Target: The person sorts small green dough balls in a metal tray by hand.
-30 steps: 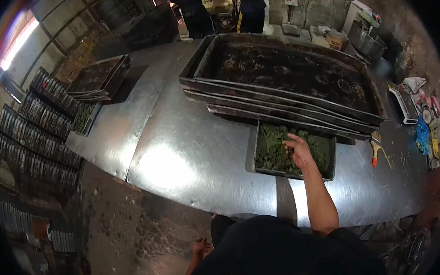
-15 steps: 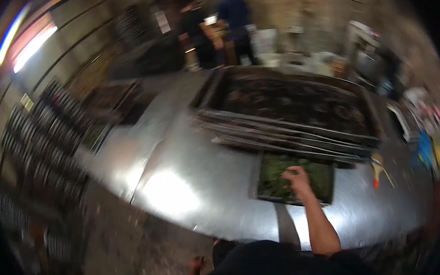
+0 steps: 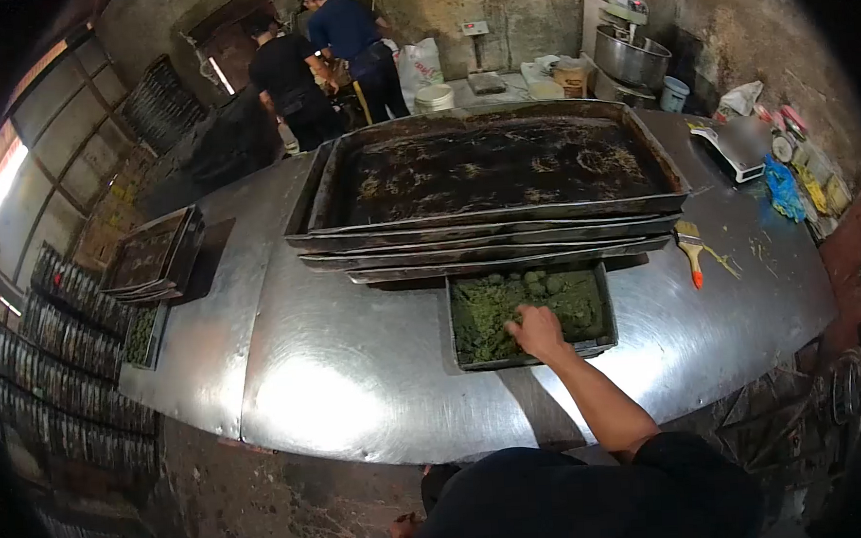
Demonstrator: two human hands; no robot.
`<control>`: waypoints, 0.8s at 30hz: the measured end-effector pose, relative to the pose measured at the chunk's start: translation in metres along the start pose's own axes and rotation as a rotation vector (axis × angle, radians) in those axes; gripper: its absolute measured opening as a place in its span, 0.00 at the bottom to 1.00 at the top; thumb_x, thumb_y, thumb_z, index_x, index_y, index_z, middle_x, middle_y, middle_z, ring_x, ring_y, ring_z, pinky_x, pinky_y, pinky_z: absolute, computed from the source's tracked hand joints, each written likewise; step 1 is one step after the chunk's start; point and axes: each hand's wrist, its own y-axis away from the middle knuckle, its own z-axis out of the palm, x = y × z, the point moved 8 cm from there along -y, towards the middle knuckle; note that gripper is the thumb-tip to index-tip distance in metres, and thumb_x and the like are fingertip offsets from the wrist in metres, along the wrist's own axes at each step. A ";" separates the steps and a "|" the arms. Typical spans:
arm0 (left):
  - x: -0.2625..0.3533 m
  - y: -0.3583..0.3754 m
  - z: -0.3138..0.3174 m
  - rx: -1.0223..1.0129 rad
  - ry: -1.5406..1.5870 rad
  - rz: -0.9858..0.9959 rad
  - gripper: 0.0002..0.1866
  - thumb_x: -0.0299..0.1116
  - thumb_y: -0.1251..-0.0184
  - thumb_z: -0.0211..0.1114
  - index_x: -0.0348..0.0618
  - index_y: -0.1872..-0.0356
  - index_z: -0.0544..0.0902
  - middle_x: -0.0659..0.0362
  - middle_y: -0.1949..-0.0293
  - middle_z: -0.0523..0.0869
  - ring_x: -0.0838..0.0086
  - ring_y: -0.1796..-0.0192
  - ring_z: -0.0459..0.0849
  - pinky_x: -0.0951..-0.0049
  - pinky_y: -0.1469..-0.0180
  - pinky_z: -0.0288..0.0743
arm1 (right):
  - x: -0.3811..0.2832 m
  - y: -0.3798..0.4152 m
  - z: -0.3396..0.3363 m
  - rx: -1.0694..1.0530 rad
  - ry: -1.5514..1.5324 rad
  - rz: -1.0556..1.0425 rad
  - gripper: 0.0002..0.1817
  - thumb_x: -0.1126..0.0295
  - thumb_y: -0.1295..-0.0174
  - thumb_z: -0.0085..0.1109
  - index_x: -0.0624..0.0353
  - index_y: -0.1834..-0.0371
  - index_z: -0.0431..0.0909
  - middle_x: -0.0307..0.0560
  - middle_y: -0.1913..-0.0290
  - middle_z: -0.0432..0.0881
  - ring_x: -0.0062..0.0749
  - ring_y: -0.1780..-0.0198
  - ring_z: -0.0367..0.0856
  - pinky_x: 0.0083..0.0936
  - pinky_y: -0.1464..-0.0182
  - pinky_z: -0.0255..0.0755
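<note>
My right hand [image 3: 539,331] reaches into a shallow metal tray [image 3: 617,341] of green crumbly matter [image 3: 486,310]. Its fingers are bent and pressed together down at the crumbs, and the fingertips are partly hidden. Small round green lumps [image 3: 536,283] lie along the tray's far side. The tray stands on the metal table, right against a stack of large dark baking trays [image 3: 496,222]. Low beside my body hangs my left hand [image 3: 403,530], away from the table; it is small and dark here, with its fingers mostly hidden.
A brush [image 3: 690,251] lies right of the stack. Smaller trays [image 3: 152,254] and another tray of green lumps [image 3: 142,338] sit at the table's left. A scale [image 3: 728,153] stands back right. Two people [image 3: 356,54] work behind the table, near a mixer [image 3: 631,56].
My head view has shifted, so the table shows higher and sharper. My right hand stays over the green crumbs, now lower with its fingers down among them. The left hand remains low at my side.
</note>
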 end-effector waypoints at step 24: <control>-0.048 0.002 -0.019 -0.089 0.053 0.077 0.22 0.41 0.30 0.60 0.37 0.41 0.75 0.52 0.50 0.86 0.60 0.46 0.83 0.63 0.46 0.77 | 0.031 0.000 0.018 -0.187 -1.583 0.726 0.23 0.50 0.31 0.52 0.57 0.76 0.72 0.42 0.79 0.76 0.22 0.82 0.67 0.22 0.83 0.54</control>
